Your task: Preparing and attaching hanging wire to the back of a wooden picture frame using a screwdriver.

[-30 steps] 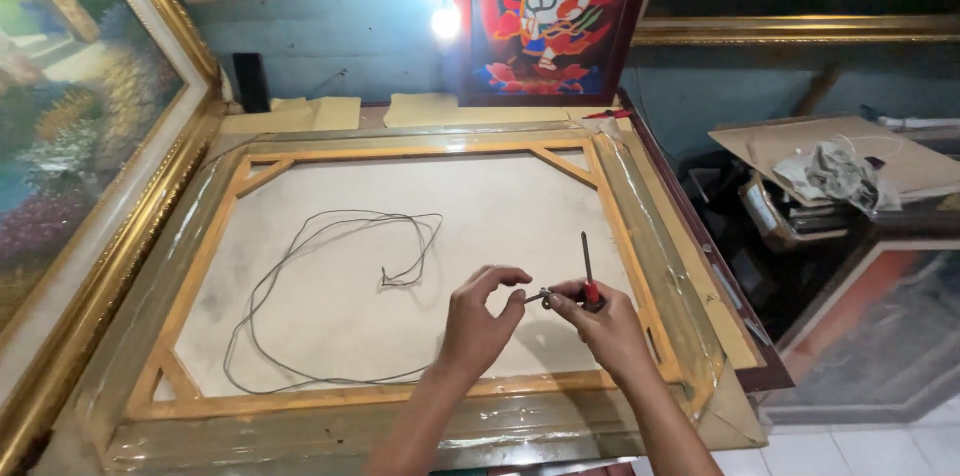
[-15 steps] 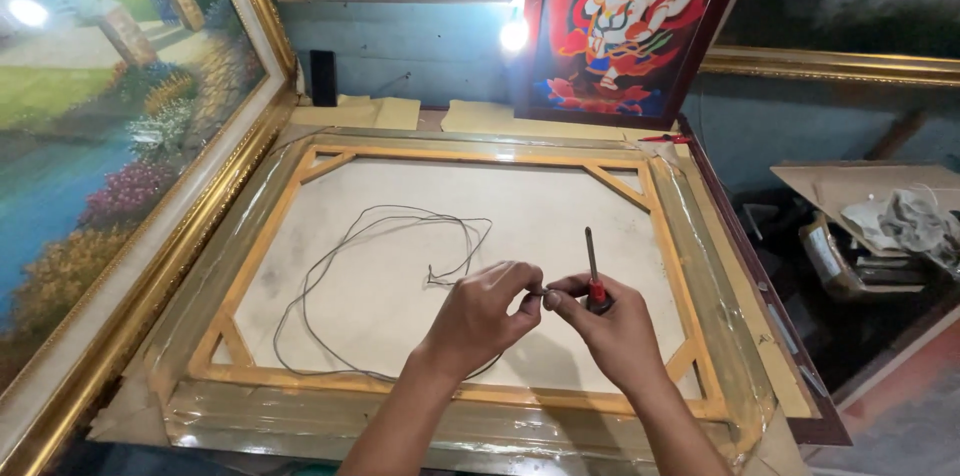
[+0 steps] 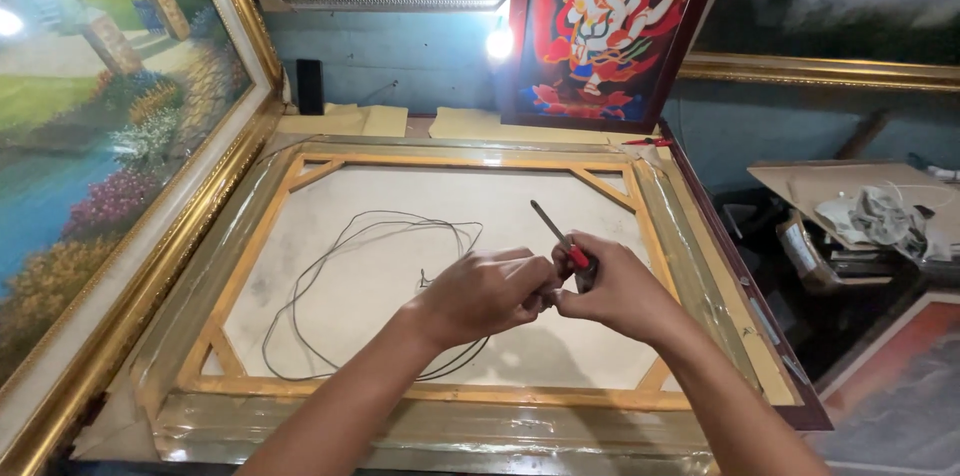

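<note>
Both hands are meeting at the centre of the frame, just above the back of a large canvas. The right hand [image 3: 625, 291] is closing around a screwdriver [image 3: 560, 236], whose red handle is showing between the fingers while the dark metal shaft is sticking out toward the upper left. The left hand [image 3: 480, 296] is curling in from the lower left, its fingertips pinching together against the right hand's fingertips; whatever small thing may be sitting between them is too hidden to tell. Below and to the left of the hands, a thin dark wire [image 3: 340, 266] is lying in loose loops on the pale canvas back [image 3: 300, 316], one strand running under the left wrist. The canvas is sitting inside a wooden stretcher frame [image 3: 250, 266] with diagonal corner braces, and clear plastic wrap [image 3: 700, 266] is covering the outer border. A gold-framed landscape painting [image 3: 100, 136] is leaning along the left edge of the frame. At upper centre a red painting of a many-armed figure [image 3: 610, 26] is standing against the blue wall, with a bright lamp [image 3: 500, 44] glowing just to its left. At the right, crumpled paper [image 3: 880, 216] is resting on a piece of cardboard [image 3: 820, 181].
</note>
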